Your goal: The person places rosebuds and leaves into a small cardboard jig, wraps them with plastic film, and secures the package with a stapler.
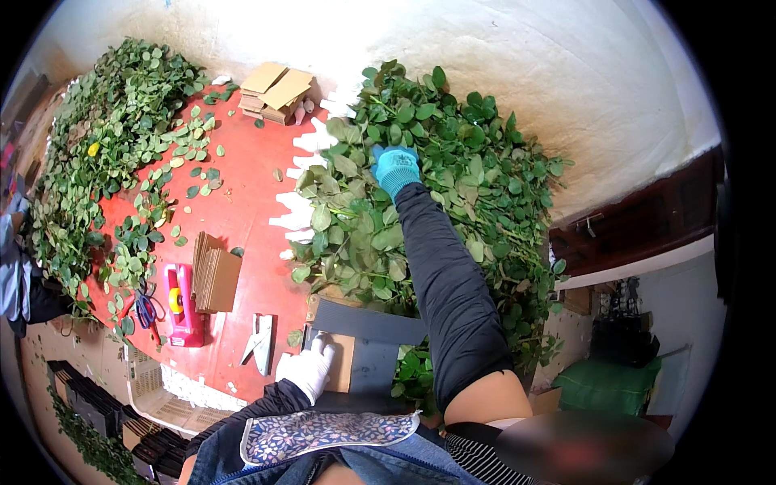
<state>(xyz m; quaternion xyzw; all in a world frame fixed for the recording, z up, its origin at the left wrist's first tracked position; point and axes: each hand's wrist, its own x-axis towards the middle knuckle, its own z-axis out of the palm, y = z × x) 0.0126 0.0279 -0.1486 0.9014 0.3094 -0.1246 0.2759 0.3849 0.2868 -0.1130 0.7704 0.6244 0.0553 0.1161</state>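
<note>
A: ok so what are the hands up to here?

B: right hand (396,168), teal glove, is in at the left part of that big heap of leafy stems (485,186), over by the wall. Fingers mostly point away into the leaves, so can't tell how far open they are or if they've got hold of a stem

A: and the left?

B: left hand (305,373), white glove, is down near the body at the left side of a dark box (373,365). Fingers are out and a bit spread, by a brown cardboard piece (343,362) in the box, not wrapped round anything I can see

A: anything else close?

B: yeah, a stapler-like tool (262,344) left of the box on the red table (250,182), then a pink tape dispenser (187,330) further left
</note>
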